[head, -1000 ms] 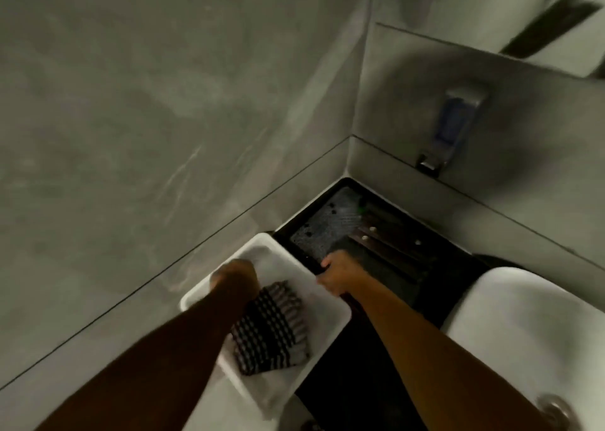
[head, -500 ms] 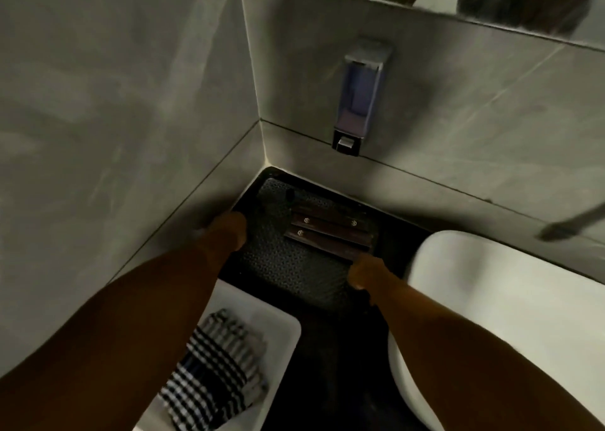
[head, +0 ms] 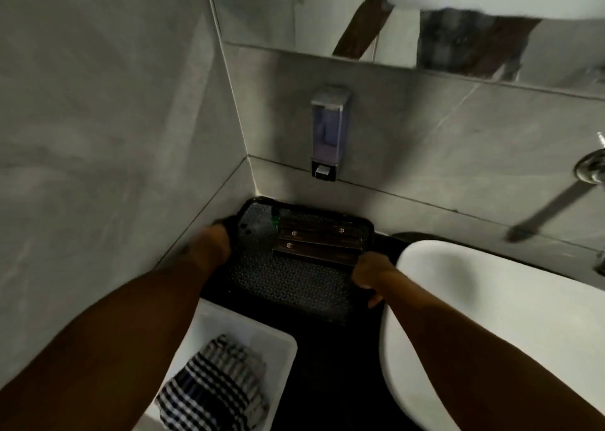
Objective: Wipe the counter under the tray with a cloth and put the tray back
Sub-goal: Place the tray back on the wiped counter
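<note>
A black patterned tray (head: 288,283) sits in the corner of the dark counter (head: 327,358), against the two grey walls. Several flat brown packets (head: 316,242) lie on its far half. My left hand (head: 212,242) grips the tray's left rim beside the side wall. My right hand (head: 371,273) grips its right rim, close to the basin. A black-and-white checked cloth (head: 212,391) lies folded in a white bin (head: 281,339) at the near left, below my left forearm.
A white basin (head: 491,316) fills the right side, touching distance from the tray. A soap dispenser (head: 329,132) hangs on the back wall above the tray. A mirror (head: 425,21) runs along the top, and a chrome tap (head: 592,168) shows at the right edge.
A second ago both hands held the white bin with the cloth. They let go of it and moved forward to the black tray's two side rims. The view has tilted up.
</note>
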The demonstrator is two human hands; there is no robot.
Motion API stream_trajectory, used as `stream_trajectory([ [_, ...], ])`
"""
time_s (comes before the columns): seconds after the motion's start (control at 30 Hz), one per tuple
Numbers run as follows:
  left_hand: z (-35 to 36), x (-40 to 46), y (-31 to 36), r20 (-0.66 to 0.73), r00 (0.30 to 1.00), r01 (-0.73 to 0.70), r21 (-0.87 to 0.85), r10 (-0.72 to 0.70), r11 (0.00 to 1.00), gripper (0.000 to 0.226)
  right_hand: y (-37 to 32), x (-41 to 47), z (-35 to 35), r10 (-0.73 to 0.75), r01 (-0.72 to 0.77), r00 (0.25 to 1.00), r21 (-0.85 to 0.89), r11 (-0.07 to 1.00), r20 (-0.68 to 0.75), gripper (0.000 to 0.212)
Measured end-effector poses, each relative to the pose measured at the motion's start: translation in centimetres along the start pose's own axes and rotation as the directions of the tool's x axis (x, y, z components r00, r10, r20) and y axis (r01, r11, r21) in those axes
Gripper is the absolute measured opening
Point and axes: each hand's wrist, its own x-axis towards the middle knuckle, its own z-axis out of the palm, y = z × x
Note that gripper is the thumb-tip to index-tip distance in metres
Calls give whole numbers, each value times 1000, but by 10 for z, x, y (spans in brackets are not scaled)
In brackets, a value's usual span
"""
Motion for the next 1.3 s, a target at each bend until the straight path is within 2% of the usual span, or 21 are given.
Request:
stream_trajectory([
  [0.13,-52,-53,26,42,998,54,-24,-53,998,44,5,-31,-23,-32,32,995,1,999,-94,18],
  [0.23,-76,-96,48,68,995,74,-49,-71,996,37,22,-52,-38,-48,57,989,64,996,-143,9],
  [0.33,-86,-126,72,72,991,115,-36,-112,993,33,57,-70,-60,-36,56,982,107,993,-185,12],
  [0.4,-83,-155,102,86,992,97,-53,-92,994,21,94,-86,-77,-34,64,976,135,989,-214,14],
  [0.53,-57,-191,157,83,991,117,-160,-105,980,13,167,-108,-106,12,22,971,138,990,-240,17],
  [0.63,-38,-232,221,160,986,69,-198,-37,978,13,240,-127,-135,46,-12,963,130,992,-264,17],
  [0.83,3,-289,330,228,973,27,-309,46,951,38,365,-150,-189,149,-116,939,122,986,-310,19],
  [0.93,35,-325,391,282,953,-1,-365,111,931,32,440,-167,-213,249,-231,912,94,968,-325,22],
  [1.07,78,-374,482,305,933,-80,-338,190,938,32,543,-199,-247,376,-363,857,104,926,-352,19],
  [1.2,102,-407,543,280,927,-150,-334,250,931,27,602,-213,-271,448,-417,808,166,894,-383,14],
  [1.3,127,-428,598,302,899,-227,-301,318,926,27,660,-223,-282,514,-482,768,183,857,-382,30],
])
